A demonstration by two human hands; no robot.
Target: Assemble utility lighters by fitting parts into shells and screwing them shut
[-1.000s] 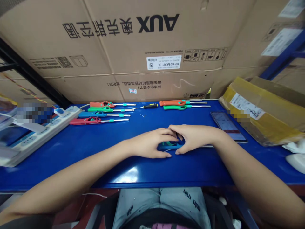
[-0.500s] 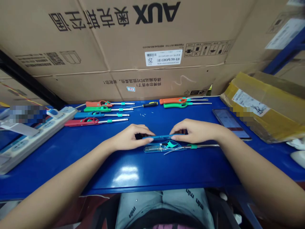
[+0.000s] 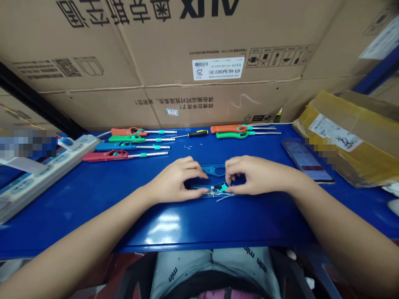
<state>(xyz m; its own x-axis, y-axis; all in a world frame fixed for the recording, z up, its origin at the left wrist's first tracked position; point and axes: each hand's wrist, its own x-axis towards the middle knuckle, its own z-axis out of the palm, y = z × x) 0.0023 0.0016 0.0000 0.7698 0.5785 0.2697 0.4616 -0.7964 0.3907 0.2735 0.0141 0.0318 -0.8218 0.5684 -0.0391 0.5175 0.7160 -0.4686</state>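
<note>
An opened gas lighter (image 3: pixel 215 192) lies on the blue table between my hands, its clear blue shell showing white wires and a green trigger (image 3: pixel 223 188). My left hand (image 3: pixel 179 181) is open over the lighter's left end, thumb and fingers apart, the thumb at the shell. The fingertips of my right hand (image 3: pixel 249 176) come together at the green trigger, partly hiding it and the parts to its right. Just behind the lighter rests the detached blue shell half (image 3: pixel 210 170), with both hands covering its ends.
Several assembled lighters, including a red one (image 3: pixel 106 156), lie at the back left, with a screwdriver (image 3: pixel 198 133) beside them. An orange lighter (image 3: pixel 227 129) and a green lighter (image 3: pixel 232 135) are behind my right hand. A phone (image 3: pixel 307 160), taped box (image 3: pixel 349 137) and power strip (image 3: pixel 46 174) flank the work.
Both hands have let go of the blue shell half, which now lies flat behind the lighter. My hands have come down to the opened lighter, the right one at its trigger.
</note>
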